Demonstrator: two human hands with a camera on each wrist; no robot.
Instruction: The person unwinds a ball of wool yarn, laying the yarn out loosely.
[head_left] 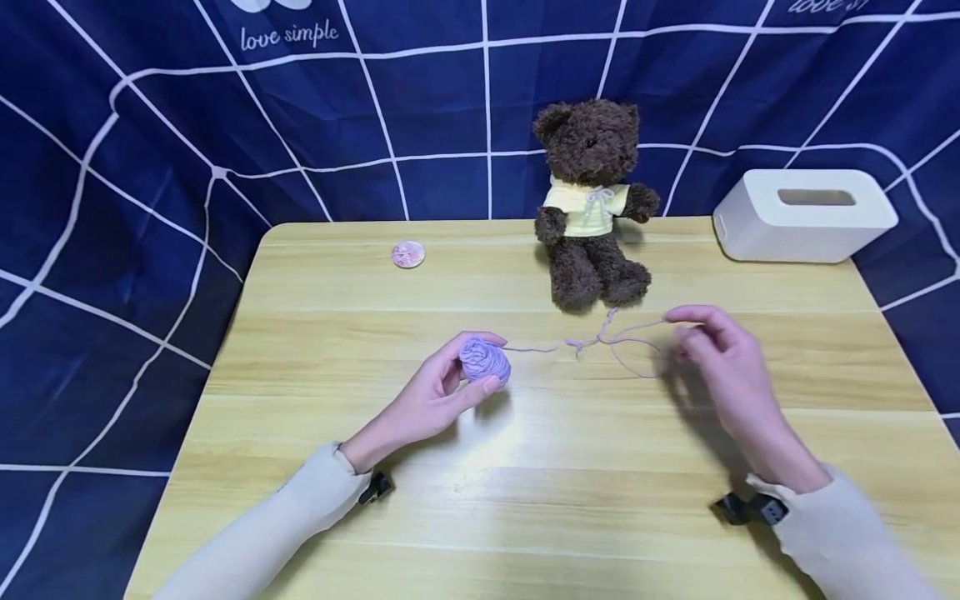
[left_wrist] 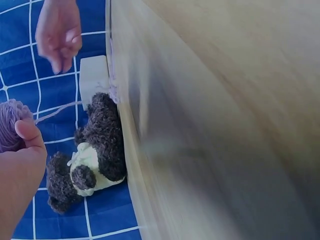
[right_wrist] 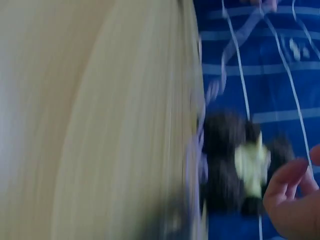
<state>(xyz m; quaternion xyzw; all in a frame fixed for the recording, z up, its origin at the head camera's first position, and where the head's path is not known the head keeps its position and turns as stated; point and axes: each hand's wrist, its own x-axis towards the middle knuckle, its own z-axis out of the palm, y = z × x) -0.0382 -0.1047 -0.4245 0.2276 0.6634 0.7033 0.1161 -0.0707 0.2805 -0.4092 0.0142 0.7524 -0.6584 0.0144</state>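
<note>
A small ball of lilac yarn (head_left: 485,362) sits in my left hand (head_left: 442,385), gripped between thumb and fingers above the table. From the ball a strand of yarn (head_left: 531,350) runs right to loose, tangled loops of yarn (head_left: 602,338) in front of the bear. Over the right end of those loops is my right hand (head_left: 723,371), its fingers loosely bent and slightly blurred. The left wrist view shows the right hand (left_wrist: 60,37) raised above the table with nothing visible in its fingers. In the right wrist view, only part of this hand (right_wrist: 295,200) shows.
Behind the loops, a brown teddy bear (head_left: 596,204) in a yellow top sits against the blue curtain (head_left: 435,108). A white tissue box (head_left: 806,218) stands at the table's back right corner. A round pink patterned disc (head_left: 408,254) lies at the back left.
</note>
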